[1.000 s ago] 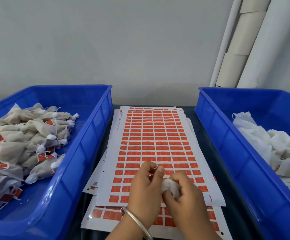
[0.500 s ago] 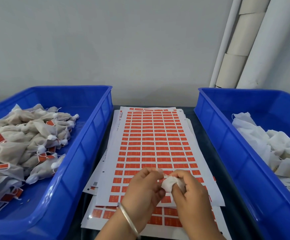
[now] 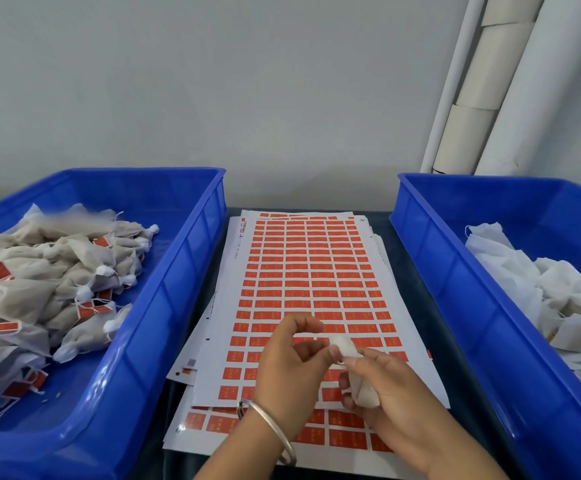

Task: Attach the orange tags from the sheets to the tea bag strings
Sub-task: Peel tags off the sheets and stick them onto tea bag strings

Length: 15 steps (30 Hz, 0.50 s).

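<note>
Compared with a second ago, the two hands have drawn slightly apart at lower centre: right hand (image 3: 391, 393) now grips the tea bag (image 3: 362, 389) lower, its white gathered top (image 3: 344, 346) exposed, while left hand (image 3: 291, 368) has fingers curled in a pinch beside that top; what it pinches cannot be told. Stacked sheets of orange tags (image 3: 308, 282) lie on the dark surface (image 3: 455, 396) between a left blue bin (image 3: 164, 306) of tagged bags and a right blue bin (image 3: 448, 282) of white bags. Grey wall (image 3: 247, 98) behind, white rolls (image 3: 490, 81) at upper right.

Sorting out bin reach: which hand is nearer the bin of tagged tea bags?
Left. The left hand is closer to that bin; the right hand lies farther over the tag sheets.
</note>
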Motion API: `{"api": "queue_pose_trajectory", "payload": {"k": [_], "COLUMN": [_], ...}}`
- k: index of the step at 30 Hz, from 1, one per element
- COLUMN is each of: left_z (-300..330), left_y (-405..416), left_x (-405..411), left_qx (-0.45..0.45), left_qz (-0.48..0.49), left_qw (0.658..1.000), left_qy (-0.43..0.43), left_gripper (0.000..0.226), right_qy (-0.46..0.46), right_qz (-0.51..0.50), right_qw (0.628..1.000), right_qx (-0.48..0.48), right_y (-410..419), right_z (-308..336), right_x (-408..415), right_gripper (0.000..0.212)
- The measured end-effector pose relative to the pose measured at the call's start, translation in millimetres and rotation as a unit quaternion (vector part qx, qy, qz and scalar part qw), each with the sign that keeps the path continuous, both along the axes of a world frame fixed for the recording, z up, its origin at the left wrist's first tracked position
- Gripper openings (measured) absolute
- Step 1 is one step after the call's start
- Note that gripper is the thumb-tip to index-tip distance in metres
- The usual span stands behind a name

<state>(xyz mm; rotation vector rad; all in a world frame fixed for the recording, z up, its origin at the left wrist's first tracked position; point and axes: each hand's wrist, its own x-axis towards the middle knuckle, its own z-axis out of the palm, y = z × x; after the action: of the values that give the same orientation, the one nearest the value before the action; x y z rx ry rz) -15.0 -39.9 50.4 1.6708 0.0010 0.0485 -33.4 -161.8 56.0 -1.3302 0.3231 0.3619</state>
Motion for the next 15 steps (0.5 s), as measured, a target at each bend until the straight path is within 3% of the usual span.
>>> {"api": "queue_pose_trajectory", "payload": {"k": [3, 7, 12, 15], "left_z": [-1.4, -4.8, -9.8, -10.4], "left_y": [-1.7, -1.1, 4.9, 7.1], "left_x": [-1.2, -5.3, -11.1, -9.4], "left_qx": [0.040, 0.134, 0.135, 0.194], "left_qz": [0.011, 0.007, -0.067, -0.067], "left_qw": [0.998, 0.983, 0.976, 0.963], "left_qy": [-0.041, -0.126, -0.157, -0.174], "left_gripper": [0.022, 0.039, 0.042, 0.032], "right_qy": [0.018, 0.019, 0.009, 0.007], "right_qz": [0.036, 0.042, 0.028, 0.017], "right_qw": [0.994, 0.986, 0.979, 0.982], "right_qx": [0.101, 0.162, 0.199, 0.189], "right_y": [-2.9, -5.5, -10.3, -10.5], "right_z": [-0.5, -3.5, -10.3, -11.6], "right_x": [-0.6, -1.4, -1.1, -1.6], "right_gripper": [0.029, 0.048, 0.035, 0.037]}}
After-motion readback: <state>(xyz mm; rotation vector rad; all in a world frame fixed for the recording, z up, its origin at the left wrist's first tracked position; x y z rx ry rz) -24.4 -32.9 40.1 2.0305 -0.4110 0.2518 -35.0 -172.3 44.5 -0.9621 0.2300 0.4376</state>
